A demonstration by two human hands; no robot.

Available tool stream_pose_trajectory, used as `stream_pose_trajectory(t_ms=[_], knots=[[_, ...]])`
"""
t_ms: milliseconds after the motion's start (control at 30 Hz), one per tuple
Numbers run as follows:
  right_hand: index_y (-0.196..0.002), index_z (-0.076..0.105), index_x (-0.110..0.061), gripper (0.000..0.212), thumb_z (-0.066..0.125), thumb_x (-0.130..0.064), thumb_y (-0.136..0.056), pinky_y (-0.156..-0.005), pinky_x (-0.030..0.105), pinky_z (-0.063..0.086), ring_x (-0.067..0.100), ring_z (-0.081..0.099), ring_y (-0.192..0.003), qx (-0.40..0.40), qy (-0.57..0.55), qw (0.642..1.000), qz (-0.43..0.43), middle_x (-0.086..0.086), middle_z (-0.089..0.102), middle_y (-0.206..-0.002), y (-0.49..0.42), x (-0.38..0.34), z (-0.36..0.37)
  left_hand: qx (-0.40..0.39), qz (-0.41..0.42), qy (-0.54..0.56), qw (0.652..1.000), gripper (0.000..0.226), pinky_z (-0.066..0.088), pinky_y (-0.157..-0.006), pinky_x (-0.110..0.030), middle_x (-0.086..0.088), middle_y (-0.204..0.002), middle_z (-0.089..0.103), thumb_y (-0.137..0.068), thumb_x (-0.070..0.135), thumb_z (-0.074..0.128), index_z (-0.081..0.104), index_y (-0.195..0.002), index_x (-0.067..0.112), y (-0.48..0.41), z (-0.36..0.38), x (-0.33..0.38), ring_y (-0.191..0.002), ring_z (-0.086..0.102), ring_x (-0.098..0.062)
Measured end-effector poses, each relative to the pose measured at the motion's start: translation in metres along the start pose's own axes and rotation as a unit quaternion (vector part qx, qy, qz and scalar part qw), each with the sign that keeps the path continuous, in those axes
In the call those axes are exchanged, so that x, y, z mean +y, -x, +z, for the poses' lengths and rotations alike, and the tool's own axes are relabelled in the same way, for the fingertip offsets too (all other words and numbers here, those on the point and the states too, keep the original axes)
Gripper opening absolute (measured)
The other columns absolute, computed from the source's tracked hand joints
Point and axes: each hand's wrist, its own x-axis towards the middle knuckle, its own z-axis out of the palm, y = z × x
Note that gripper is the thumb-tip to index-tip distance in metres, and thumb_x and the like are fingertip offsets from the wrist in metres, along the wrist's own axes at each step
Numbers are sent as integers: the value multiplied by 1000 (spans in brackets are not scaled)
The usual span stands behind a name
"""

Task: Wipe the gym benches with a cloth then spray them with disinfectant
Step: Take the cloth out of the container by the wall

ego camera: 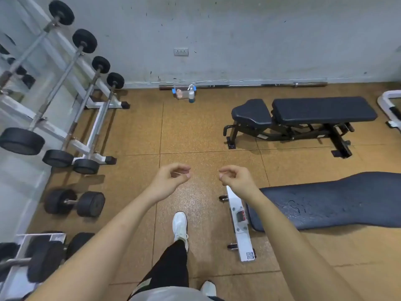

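Note:
My left hand (170,178) and my right hand (235,178) are held out over the floor, both empty with fingers loosely curled. A spray bottle (191,94) with a white trigger head stands by the far wall, next to a clear container (180,94) holding a pinkish cloth. One black bench (321,110) stands at the right, farther off. A second bench (338,202) with a dark pad lies close on my right, on a white frame (239,224); its pad shows wet streaks.
A white rack (95,131) of fixed barbells stands at the left. Dumbbells (74,203) lie on the floor below it, with more on a rack (32,257) at bottom left. A long barbell (260,85) lies along the wall. My white shoe (180,224) steps forward.

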Motion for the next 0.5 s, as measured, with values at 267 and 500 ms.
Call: stream_pose_trajectory(t_ms=[267,500], knots=[[-119,70,-11,24,68,-19,-97,-88,44,57,28,72,-85,-52,63,994,73,15,75,-95,-124,-36,33,-5,-65,29,997,17,53,-97,-31,7,-112,73,-96,18,72,72,-109,30,-122,-61,-29,-106,68,-12],[-122,67,-12,26,66,-22,-98,-81,29,54,21,71,-87,-69,43,991,106,9,72,-89,-237,-77,32,-29,-104,12,994,17,53,-100,-35,4,-112,74,-97,17,70,75,-111,25,-235,-120,-29,-108,68,-15]])
